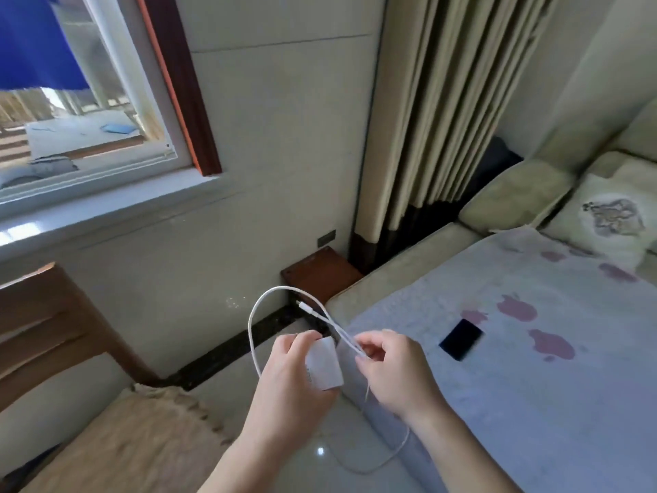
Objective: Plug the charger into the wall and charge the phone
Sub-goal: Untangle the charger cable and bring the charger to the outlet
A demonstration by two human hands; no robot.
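Beside the bed (533,403), over the floor, the left hand (284,378) grips the white charger (325,364) and the right hand (394,371) pinches its cord (253,322). Nothing is plugged in yet, I think. Next comes reaching the wall socket (326,238), far past the bed's corner. The phone (461,339) lies on the bed.

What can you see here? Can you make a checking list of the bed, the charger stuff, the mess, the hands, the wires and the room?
Surface: bed with a pale printed sheet.
Job's things: white charger block in the left hand; dark phone lying on the sheet; wall socket low on the wall, nothing plugged in.
Clutter: nothing seen.
Hands: right hand pinches the cable.
Cables: white cable loops up, plug end free.
Surroundings: window, curtain, wooden chair, pillows.
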